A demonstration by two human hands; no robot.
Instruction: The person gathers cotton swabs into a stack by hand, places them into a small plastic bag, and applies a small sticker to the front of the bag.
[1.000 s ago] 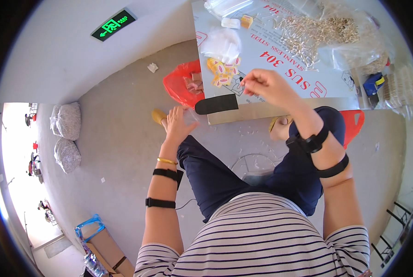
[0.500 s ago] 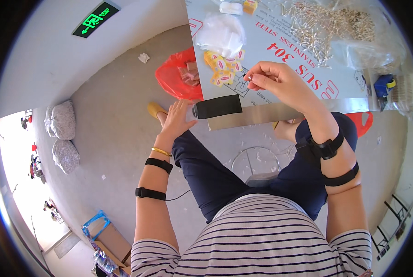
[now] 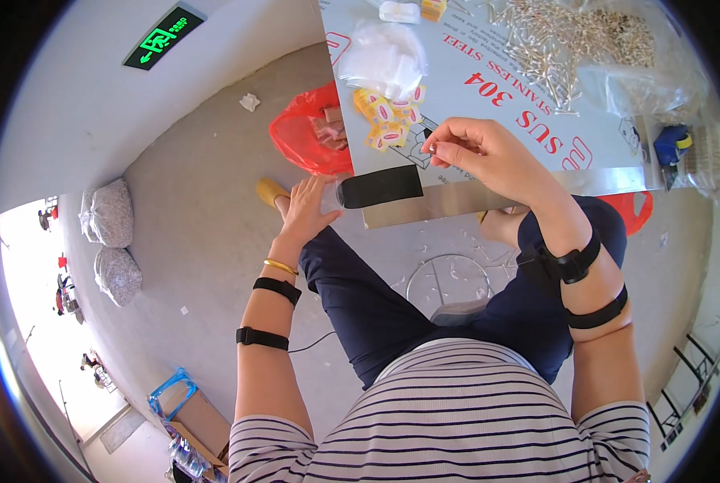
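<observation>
My left hand [image 3: 305, 208] is at the near left corner of the table, fingers and thumb around a clear plastic piece [image 3: 340, 195] at the end of a black-wrapped tube [image 3: 382, 186]. That tube lies across the table's front edge. Over the table, just right of the tube, my right hand [image 3: 480, 157] is closed in a pinch, its fingers curled. Whatever the fingertips hold, if anything, is too small to make out. Several yellow-and-white printed packets [image 3: 389, 121] lie beyond the tube, with a pile of clear plastic bags [image 3: 384, 58] behind them.
Loose cotton swabs [image 3: 549, 68] spill from a clear bag [image 3: 645, 92] at the far right. A blue tape dispenser [image 3: 672, 146] stands at the right edge. A red plastic bag [image 3: 307, 129] hangs at the table's left side. White sacks [image 3: 106, 213] rest on the floor.
My right hand has moved slightly down toward the table's front edge, still pinched. My left hand and the black tube hold nearly the same place.
</observation>
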